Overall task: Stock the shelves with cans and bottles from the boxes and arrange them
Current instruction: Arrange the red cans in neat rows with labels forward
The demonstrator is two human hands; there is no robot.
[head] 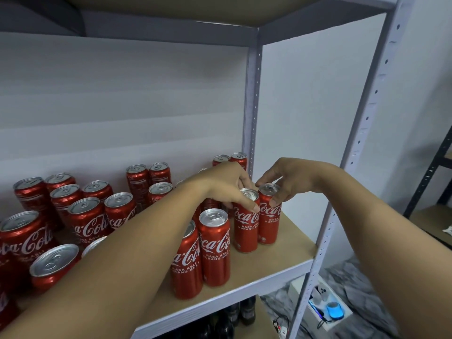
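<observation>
Gripping two stiff, slick, likely full and heavy cans by their rims, left hand on one can, right hand pinching its neighbour.

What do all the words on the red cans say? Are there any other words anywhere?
"Coca-Cola": white script on the red cans, partly cut off on most.
"RASA ASLI KURANG GULA": small white print under the logo on the can the left hand grips; also on the can the right hand pinches.
Small round marks near the can bottoms: too small to read.
Dark bottles below the shelf: labels unreadable.
</observation>
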